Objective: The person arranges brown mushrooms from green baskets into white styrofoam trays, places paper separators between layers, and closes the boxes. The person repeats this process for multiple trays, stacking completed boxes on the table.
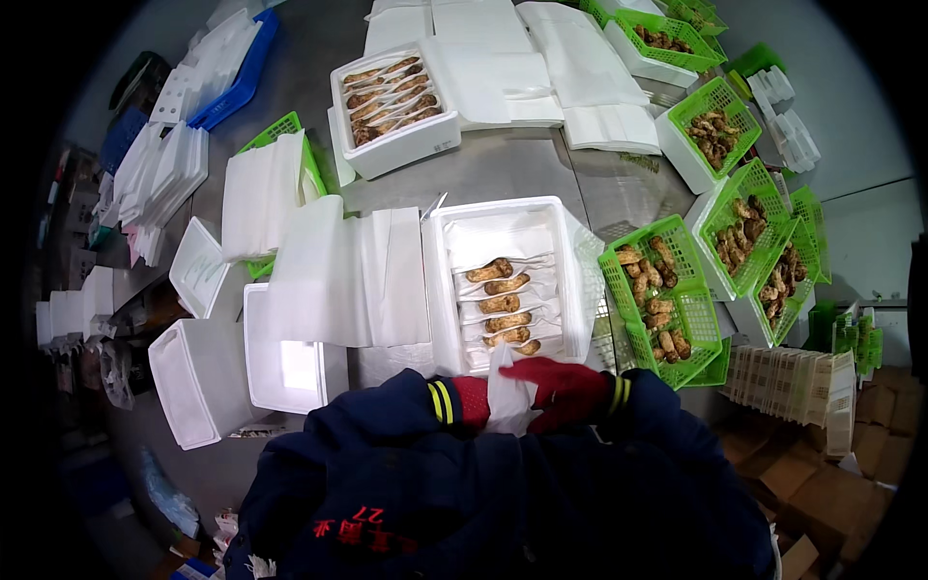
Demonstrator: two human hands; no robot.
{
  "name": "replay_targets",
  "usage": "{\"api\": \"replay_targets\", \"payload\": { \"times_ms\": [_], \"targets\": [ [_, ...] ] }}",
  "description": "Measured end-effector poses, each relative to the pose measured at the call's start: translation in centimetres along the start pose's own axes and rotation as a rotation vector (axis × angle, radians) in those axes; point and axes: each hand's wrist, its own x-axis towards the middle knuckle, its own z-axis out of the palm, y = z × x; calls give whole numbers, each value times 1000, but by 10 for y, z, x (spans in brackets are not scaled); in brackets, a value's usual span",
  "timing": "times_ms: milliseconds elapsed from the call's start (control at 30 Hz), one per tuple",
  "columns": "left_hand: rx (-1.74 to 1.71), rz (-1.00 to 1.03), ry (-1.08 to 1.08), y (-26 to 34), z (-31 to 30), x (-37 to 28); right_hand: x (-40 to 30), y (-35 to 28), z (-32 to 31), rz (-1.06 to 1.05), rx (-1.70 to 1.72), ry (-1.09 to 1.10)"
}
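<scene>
Both my hands wear red gloves and are close to my body, at the near edge of an open white foam box (pixel 441 290). A crumpled white paper sheet (pixel 507 399) is between them. My left hand (pixel 471 399) holds it from the left, its fingers hidden by the paper. My right hand (pixel 565 391) grips the sheet from the right; whether a mushroom is wrapped inside cannot be seen. In the box, several matsutake mushrooms (pixel 504 303) lie in a column, separated by folds of white paper. Nearest my hands is one partly covered mushroom (pixel 529 347).
A green plastic basket (pixel 631 341) of mushrooms stands right, with more baskets (pixel 714 127) beyond. White sheets (pixel 395 275) are stacked left of the box. A filled foam box (pixel 406 148) sits farther back. Empty foam boxes (pixel 196 384) stand at left.
</scene>
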Motion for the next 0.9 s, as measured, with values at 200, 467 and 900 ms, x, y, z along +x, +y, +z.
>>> {"api": "replay_targets", "payload": {
  "times_ms": [200, 467, 900],
  "targets": [
    [-35, -242, 482, 15, -25, -40, -32, 41, -10, 297, 138, -13],
    [734, 42, 1046, -20, -120, 43, 84, 92, -97, 218, -255, 607],
    [1237, -634, 761, -71, -103, 71, 143, 156, -91, 329, -1021, 311]
  ]
}}
